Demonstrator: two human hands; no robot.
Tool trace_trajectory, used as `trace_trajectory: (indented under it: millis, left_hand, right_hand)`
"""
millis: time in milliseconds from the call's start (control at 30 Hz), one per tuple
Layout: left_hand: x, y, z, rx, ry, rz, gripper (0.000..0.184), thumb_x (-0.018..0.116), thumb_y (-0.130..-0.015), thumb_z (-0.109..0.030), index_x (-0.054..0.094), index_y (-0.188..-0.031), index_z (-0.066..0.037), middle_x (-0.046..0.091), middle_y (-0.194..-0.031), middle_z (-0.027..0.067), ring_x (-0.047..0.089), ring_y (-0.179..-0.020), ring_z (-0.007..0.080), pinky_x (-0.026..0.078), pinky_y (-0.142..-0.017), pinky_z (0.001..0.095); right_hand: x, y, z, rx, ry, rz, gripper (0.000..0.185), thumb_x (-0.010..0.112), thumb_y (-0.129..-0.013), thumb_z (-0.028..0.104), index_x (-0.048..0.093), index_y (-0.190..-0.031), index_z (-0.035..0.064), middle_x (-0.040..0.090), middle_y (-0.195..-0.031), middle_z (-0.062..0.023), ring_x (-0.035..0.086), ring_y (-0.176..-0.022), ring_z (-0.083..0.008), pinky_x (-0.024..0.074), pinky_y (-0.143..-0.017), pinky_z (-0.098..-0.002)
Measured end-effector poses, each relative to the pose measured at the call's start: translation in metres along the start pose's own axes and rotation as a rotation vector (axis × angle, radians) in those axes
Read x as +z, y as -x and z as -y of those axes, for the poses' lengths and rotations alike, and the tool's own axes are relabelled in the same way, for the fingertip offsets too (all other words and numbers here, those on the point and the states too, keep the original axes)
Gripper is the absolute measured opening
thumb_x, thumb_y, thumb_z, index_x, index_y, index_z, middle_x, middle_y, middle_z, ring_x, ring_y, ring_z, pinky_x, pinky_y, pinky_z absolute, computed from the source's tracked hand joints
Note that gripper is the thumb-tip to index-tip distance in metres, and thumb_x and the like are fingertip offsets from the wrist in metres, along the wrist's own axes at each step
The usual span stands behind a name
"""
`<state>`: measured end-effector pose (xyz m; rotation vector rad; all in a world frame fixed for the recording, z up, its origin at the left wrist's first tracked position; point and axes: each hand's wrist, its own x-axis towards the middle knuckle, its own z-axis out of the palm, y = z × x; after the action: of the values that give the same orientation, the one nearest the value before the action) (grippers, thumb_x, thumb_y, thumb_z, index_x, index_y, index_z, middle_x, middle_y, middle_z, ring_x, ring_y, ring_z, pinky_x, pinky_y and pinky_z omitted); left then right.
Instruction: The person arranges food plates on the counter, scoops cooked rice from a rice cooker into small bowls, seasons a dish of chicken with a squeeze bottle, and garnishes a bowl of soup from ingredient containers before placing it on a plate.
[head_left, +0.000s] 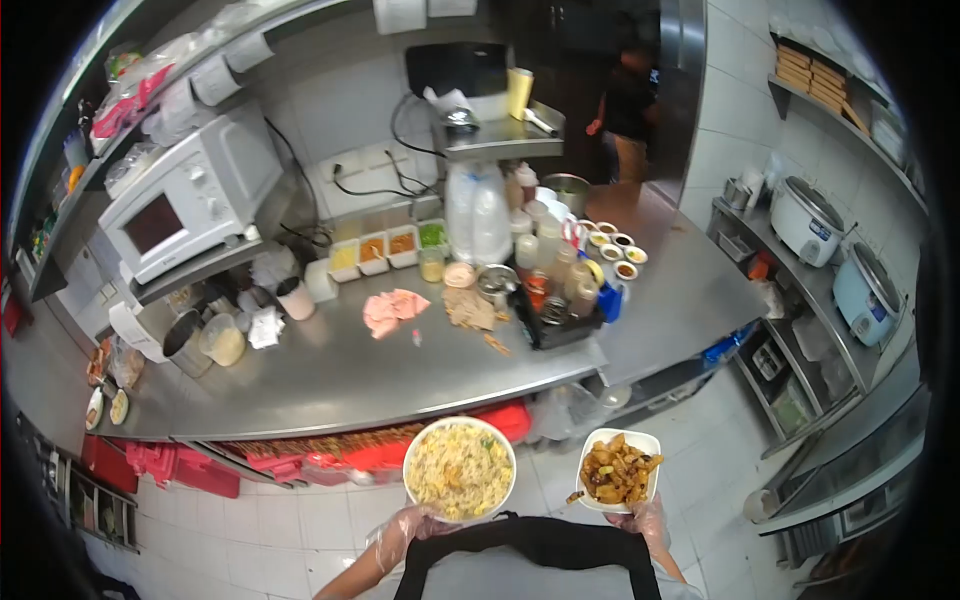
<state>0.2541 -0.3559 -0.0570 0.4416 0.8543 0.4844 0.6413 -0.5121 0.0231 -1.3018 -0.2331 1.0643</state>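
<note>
Two bowls held: fried rice (459,468) above left hand (415,524), browned pieces (618,470) above right hand (640,518).

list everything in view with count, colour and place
counter: 1, steel grey, middle
microwave: 1, white, upper left
topping tubs: 4, white, back of counter
squeeze bottles: several, mixed, counter right
sauce cups: several, white, beside bottles
crumpled cloths: 2, pink and brown, mid-counter
rice cookers: 2, white and pale blue, right shelf
bins: several, pink, under counter
person: 1, dark top, back
round rice bowl: 1, white, front
square food bowl: 1, white, front right
smaller clutter: uncountable
left hand: 1, clear-gloved, at round bowl
right hand: 1, clear-gloved, at square bowl
</note>
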Motion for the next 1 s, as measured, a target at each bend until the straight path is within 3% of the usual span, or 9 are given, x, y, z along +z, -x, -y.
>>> trace_trajectory:
  millis: [100, 200, 333, 433, 533, 567, 667, 800, 1000]
  left_hand:
    - [0.084, -0.043, 0.006, -0.088, -0.062, 0.1, 0.059, 0.054, -0.08, -0.005, 0.034, -0.134, 0.004, 0.052, -0.127, 0.0211, 0.055, -0.112, 0.0321, 0.046, -0.096, 0.042]
    - [0.155, -0.096, 0.014, -0.168, -0.099, 0.294, 0.063, 0.056, -0.079, -0.008, 0.032, -0.136, 0.002, 0.049, -0.13, 0.0198, 0.053, -0.116, 0.0305, 0.044, -0.098, 0.0424]
    - [0.3, -0.122, 0.005, -0.036, 0.056, 0.591, 0.061, 0.049, -0.081, -0.005, 0.028, -0.138, 0.003, 0.043, -0.136, 0.0209, 0.048, -0.122, 0.0321, 0.042, -0.102, 0.0449]
    - [0.371, -0.191, 0.004, -0.057, 0.013, 0.543, 0.06, 0.047, -0.082, -0.004, 0.027, -0.137, 0.004, 0.043, -0.135, 0.0223, 0.049, -0.121, 0.0327, 0.044, -0.1, 0.044]
    - [0.425, -0.279, 0.006, -0.06, -0.017, 0.507, 0.055, 0.045, -0.083, -0.003, 0.028, -0.135, 0.007, 0.046, -0.13, 0.0249, 0.052, -0.116, 0.0343, 0.049, -0.095, 0.0438]
    - [0.442, -0.312, 0.005, -0.071, -0.082, 0.464, 0.052, 0.044, -0.084, -0.004, 0.03, -0.133, 0.006, 0.048, -0.127, 0.0251, 0.054, -0.114, 0.0332, 0.05, -0.092, 0.0434]
    - [0.49, -0.392, 0.001, -0.057, -0.177, 0.399, 0.046, 0.043, -0.086, -0.007, 0.034, -0.129, 0.006, 0.051, -0.121, 0.0255, 0.057, -0.109, 0.0321, 0.052, -0.087, 0.0434]
    - [0.532, -0.469, -0.019, -0.034, -0.147, 0.396, 0.043, 0.043, -0.086, -0.007, 0.036, -0.126, 0.006, 0.052, -0.119, 0.025, 0.057, -0.107, 0.0326, 0.052, -0.088, 0.0433]
    - [0.565, -0.563, -0.044, -0.025, -0.121, 0.318, 0.057, 0.04, -0.08, 0.002, 0.022, -0.135, -0.002, 0.046, -0.126, 0.0249, 0.056, -0.107, 0.039, 0.055, -0.084, 0.0488]
  right_hand:
    - [-0.064, -0.005, 0.027, -0.1, 0.031, -0.052, 0.047, 0.053, -0.093, 0.028, 0.03, -0.128, 0.006, 0.051, -0.118, -0.0168, 0.063, -0.091, -0.0301, 0.0584, -0.067, -0.038]
    - [-0.119, -0.016, 0.045, -0.186, -0.003, -0.064, 0.044, 0.052, -0.093, 0.026, 0.032, -0.126, 0.0054, 0.052, -0.117, -0.0161, 0.063, -0.091, -0.0287, 0.0581, -0.066, -0.0361]
    - [-0.186, -0.045, 0.048, -0.186, -0.083, -0.181, 0.041, 0.048, -0.088, 0.014, 0.034, -0.124, 0.002, 0.054, -0.111, -0.0177, 0.064, -0.082, -0.0268, 0.0553, -0.057, -0.0315]
    - [-0.177, -0.059, 0.09, -0.11, -0.155, -0.375, 0.047, 0.038, -0.077, -0.005, 0.034, -0.123, -0.0023, 0.056, -0.106, -0.022, 0.063, -0.074, -0.0287, 0.0515, -0.05, -0.0303]
    - [-0.203, -0.094, 0.104, -0.146, -0.211, -0.321, 0.052, 0.035, -0.075, -0.008, 0.031, -0.126, -0.0025, 0.053, -0.111, -0.0242, 0.064, -0.079, -0.033, 0.0549, -0.052, -0.0346]
    - [-0.209, -0.107, 0.113, -0.119, -0.195, -0.343, 0.054, 0.035, -0.074, -0.007, 0.029, -0.127, -0.0027, 0.05, -0.115, -0.0258, 0.064, -0.085, -0.0368, 0.0578, -0.056, -0.0397]
    - [-0.221, -0.149, 0.138, -0.117, -0.217, -0.461, 0.041, 0.047, -0.086, 0.008, 0.036, -0.125, -0.0008, 0.054, -0.11, -0.022, 0.064, -0.079, -0.0291, 0.0551, -0.052, -0.0309]
    - [-0.28, -0.23, 0.157, -0.195, -0.292, -0.151, 0.041, 0.046, -0.089, 0.008, 0.032, -0.127, 0.0, 0.052, -0.115, -0.0221, 0.064, -0.085, -0.0331, 0.0572, -0.063, -0.0391]
    - [-0.28, -0.375, 0.24, -0.212, -0.331, -0.341, 0.038, 0.041, -0.094, 0.01, 0.03, -0.129, 0.0, 0.05, -0.122, -0.0207, 0.062, -0.095, -0.0334, 0.0575, -0.071, -0.0418]
